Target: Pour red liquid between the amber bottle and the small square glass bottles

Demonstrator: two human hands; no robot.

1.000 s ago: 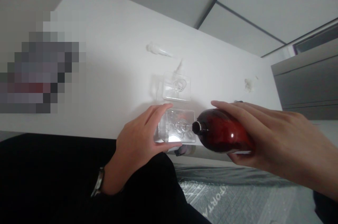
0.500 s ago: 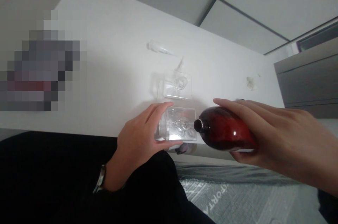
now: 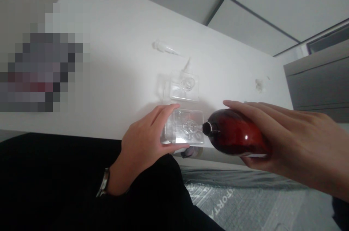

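My left hand [image 3: 147, 133] is closed around the left end of a clear rectangular bottle [image 3: 198, 136], thumb and a finger along its two sides. The clear bottle stands at the table's near edge, and its round opening faces up. In my right hand [image 3: 289, 133] is a dark red-brown bottle [image 3: 234, 133], tilted with its uncapped neck pointing left over the clear bottle's right edge, close to the opening. Whether liquid runs between them I cannot tell. Just behind stands a second clear rectangular bottle [image 3: 184, 93], also with a round opening on top.
A clear tapered tube or nozzle [image 3: 165, 47] lies farther back on the white table [image 3: 122, 49]. Another pointed clear piece [image 3: 187, 64] is beside the second bottle. A small clear item [image 3: 259, 85] rests at the right. Wrapped material with printed lettering [image 3: 223, 202] is below the table edge.
The red-brown bottle and my right hand have shifted slightly to the right, its neck a little farther from the clear bottle's opening. My left hand keeps its hold.
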